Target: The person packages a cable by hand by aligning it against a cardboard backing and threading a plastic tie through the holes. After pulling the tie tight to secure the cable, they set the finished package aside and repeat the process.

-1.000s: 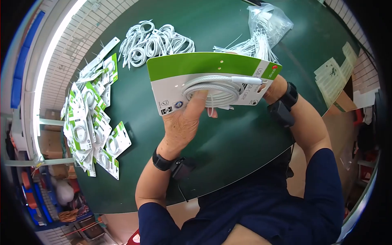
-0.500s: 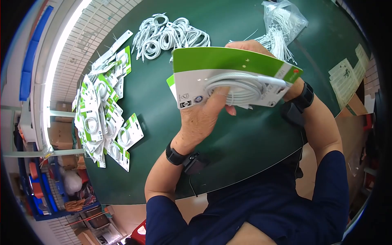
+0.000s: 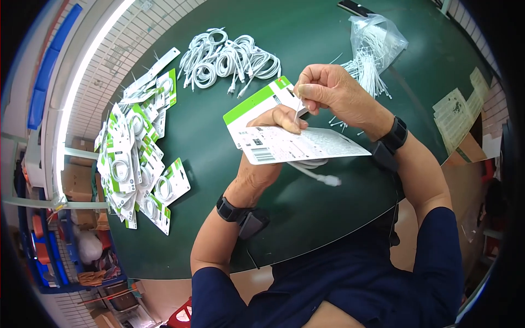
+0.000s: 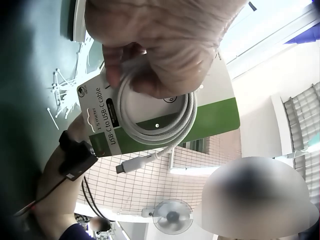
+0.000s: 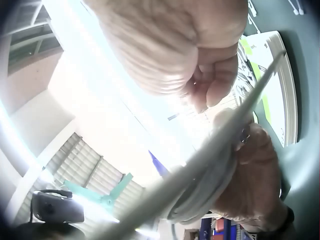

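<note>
My left hand [image 3: 261,172] grips a white and green retail card [image 3: 322,145], its printed back turned up. On the card's front, in the left wrist view, sits a coiled white USB-C cable [image 4: 187,120], the thumb inside the coil. One plug [image 4: 135,164] hangs free beyond the card's edge. Above the card's back, my right hand [image 3: 344,95] pinches a thin white cable tie [image 3: 297,113] that rises from the card beside the left fingertips. Behind the hands, a stack of blank-side-hidden cards [image 3: 236,116] lies on the green table.
Finished-looking carded cables [image 3: 117,158] are heaped at the left. Loose coiled cables [image 3: 219,60] lie at the back. A plastic bag [image 3: 385,35] spills white cable ties [image 3: 369,68] at the back right. Clear plastic sheets [image 3: 456,112] lie near the right edge.
The card has turned over from its front to its printed back, in the left hand. My right hand has come from behind the card to above it, pinching the cable tie.
</note>
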Motion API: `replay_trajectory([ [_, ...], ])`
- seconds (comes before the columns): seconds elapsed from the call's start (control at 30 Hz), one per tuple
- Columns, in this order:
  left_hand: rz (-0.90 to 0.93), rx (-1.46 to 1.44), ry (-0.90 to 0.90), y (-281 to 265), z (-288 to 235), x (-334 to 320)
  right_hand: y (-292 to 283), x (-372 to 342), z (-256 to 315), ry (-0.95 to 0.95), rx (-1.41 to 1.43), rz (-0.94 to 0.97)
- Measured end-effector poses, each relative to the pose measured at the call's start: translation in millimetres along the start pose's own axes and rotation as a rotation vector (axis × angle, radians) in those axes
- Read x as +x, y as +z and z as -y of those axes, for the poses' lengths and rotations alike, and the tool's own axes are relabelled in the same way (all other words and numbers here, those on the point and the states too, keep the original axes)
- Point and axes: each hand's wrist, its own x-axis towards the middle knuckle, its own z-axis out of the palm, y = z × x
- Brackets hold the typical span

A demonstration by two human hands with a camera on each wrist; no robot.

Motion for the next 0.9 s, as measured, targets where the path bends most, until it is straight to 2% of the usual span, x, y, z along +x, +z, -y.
replay_trajectory([
  [0.03,0.009,-0.085,0.069,-0.4,6.3,2.2,0.0,0.7,-0.9,-0.018,-0.006,-0.009],
  [0.2,0.04,-0.147,0.068,-3.4,17.2,2.6,-0.4,-1.0,-0.9,-0.045,0.006,-0.015],
  [0.3,-0.076,0.049,0.158,-17.5,12.2,9.7,2.6,-7.8,9.7,-0.127,-0.046,0.064],
  [0.37,-0.102,0.069,0.187,-19.4,7.4,12.7,4.1,-9.2,18.9,-0.169,-0.079,0.111],
  [0.47,-0.148,0.106,0.216,-15.8,2.8,10.3,9.3,-14.0,27.0,-0.17,-0.137,0.058],
  [0.6,-0.233,0.206,0.123,-3.2,-1.1,7.4,0.4,-10.4,22.0,-0.166,-0.335,0.006],
  [0.7,-0.346,0.115,0.047,4.4,-1.3,10.5,-3.2,-5.9,17.8,-0.207,-0.253,-0.073],
  [0.77,-0.373,0.102,0.056,3.4,-1.5,11.9,-3.3,-5.2,16.9,-0.226,-0.204,-0.111],
  [0.87,-0.461,0.068,0.067,-3.1,-2.4,13.7,2.3,-7.0,15.4,-0.224,-0.351,-0.215],
  [0.9,-0.467,0.036,0.126,-6.9,-3.9,16.7,2.6,-5.6,11.8,-0.195,-0.339,-0.192],
])
